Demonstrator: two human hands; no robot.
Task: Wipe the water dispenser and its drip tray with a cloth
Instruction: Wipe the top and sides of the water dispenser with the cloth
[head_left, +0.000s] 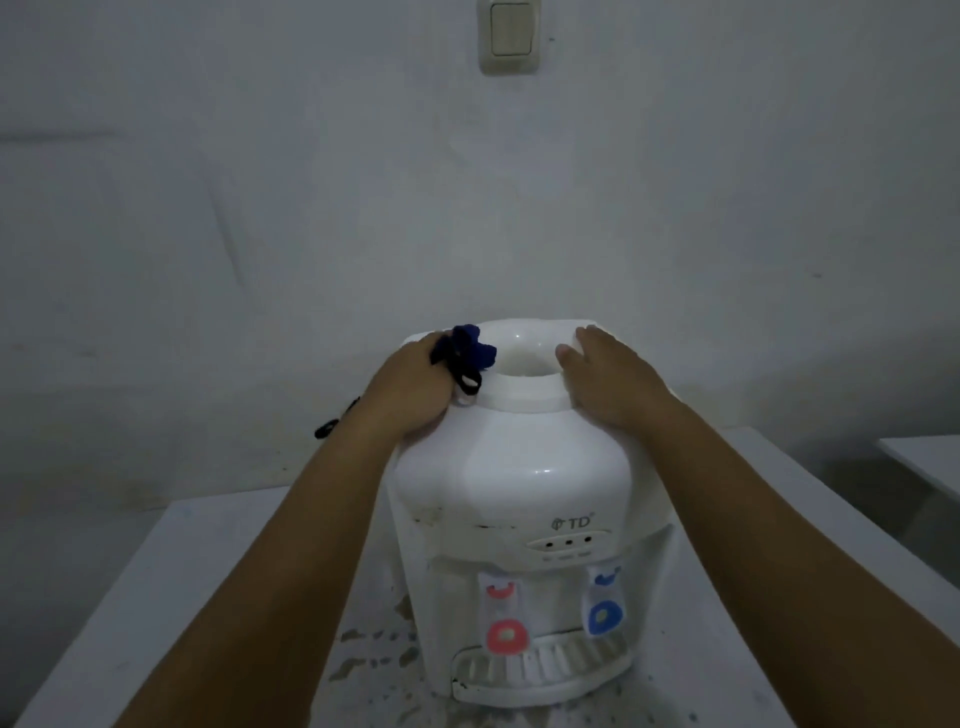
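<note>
On top of the water dispenser (519, 467), the left hand (410, 387) is gripping a dark blue cloth (467, 356) in curled fingers. The right hand (610, 379) is resting flat beside the collar, fingers straight, holding nothing.

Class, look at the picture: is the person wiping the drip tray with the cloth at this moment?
No. The left hand holds the dark blue cloth on top of the water dispenser, far above the drip tray.

Water dispenser (519, 483) — white plastic tabletop unit, upright on the counter (156, 597), open bottle well on top, dark smudges on its front. Red tap lever left, blue tap lever right. Drip tray (540, 670) — white, slotted, seated at the base. Cloth (467, 356) — dark blue, bunched on the top's left shoulder.
</note>
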